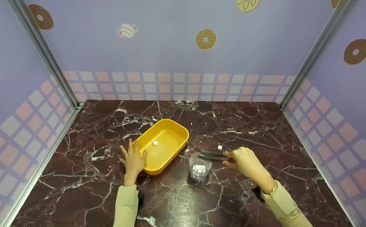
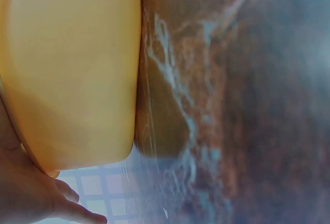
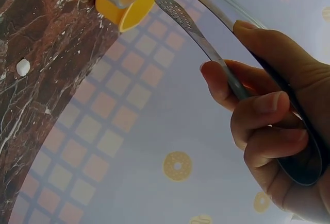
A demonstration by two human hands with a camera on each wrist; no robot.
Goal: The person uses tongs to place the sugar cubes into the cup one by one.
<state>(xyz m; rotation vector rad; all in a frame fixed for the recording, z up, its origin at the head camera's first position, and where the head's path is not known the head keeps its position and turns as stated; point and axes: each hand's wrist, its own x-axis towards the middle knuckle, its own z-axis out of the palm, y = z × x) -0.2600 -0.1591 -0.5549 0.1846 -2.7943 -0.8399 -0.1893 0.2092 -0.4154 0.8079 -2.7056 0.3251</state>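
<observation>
My left hand (image 1: 134,162) rests at the near-left edge of a yellow plastic tub (image 1: 177,150), its fingers spread and fairly straight. The left wrist view shows the fingers beside the tub's outer wall (image 2: 77,80). One small white cube (image 1: 155,143) lies inside the tub. With my right hand (image 1: 244,162) I grip metal tongs (image 3: 192,27), whose perforated tips are parted above the mouth of a clear glass (image 1: 196,177). Several white cubes (image 1: 199,168) sit in that glass. No cube shows between the tips. Another white cube (image 3: 22,67) lies on the table behind the glass.
The dark red marbled table (image 1: 85,189) has white veins and scattered white crumbs (image 1: 154,119). Purple patterned walls (image 1: 170,56) enclose its back and sides, with metal corner posts (image 1: 312,56). The tub stands left of the glass, a short gap between them.
</observation>
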